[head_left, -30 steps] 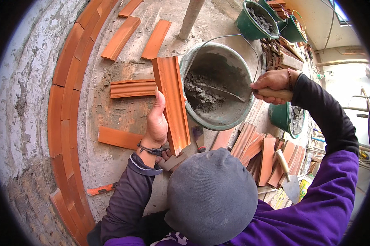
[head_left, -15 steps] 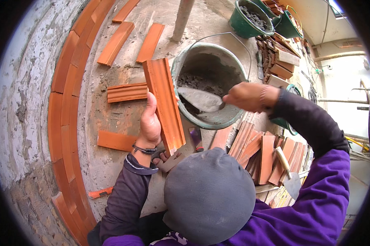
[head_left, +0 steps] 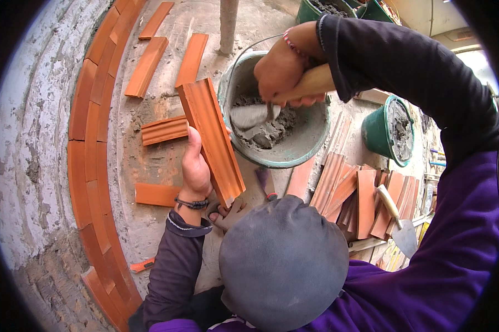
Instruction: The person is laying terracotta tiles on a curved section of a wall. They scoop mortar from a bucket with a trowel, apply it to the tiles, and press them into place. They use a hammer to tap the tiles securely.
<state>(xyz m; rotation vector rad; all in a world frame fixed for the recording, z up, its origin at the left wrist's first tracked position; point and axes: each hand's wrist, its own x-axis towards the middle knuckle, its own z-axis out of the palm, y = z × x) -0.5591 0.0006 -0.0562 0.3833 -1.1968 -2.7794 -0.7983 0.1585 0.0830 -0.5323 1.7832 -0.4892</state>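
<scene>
My left hand [head_left: 196, 172] is wrapped around a long orange terracotta tile [head_left: 211, 141] with grooves along its face, tilted beside the bucket. My thumb lies along its left edge, and the fingers are mostly hidden beneath it. My right hand [head_left: 282, 69] grips the wooden handle of a trowel [head_left: 250, 116] over the bucket [head_left: 310, 145]. The trowel's smeared blade rests at the grey mortar [head_left: 274, 130] inside, near the left wall. Just left of the held tile, a short grooved tile [head_left: 164, 130] lies on the floor.
A curved course of orange bricks [head_left: 79, 171] runs along the left wall. Stacked tiles [head_left: 365, 202] and a second trowel [head_left: 405, 238] lie at right, below a green mortar bucket [head_left: 378, 133]. A post [head_left: 228, 25] stands at the back; a grey cap [head_left: 282, 263] fills the lower middle.
My right hand has swung up and left over the bucket, turning the trowel so its blade is down at the mortar. My left hand still holds the tile; the view has shifted slightly.
</scene>
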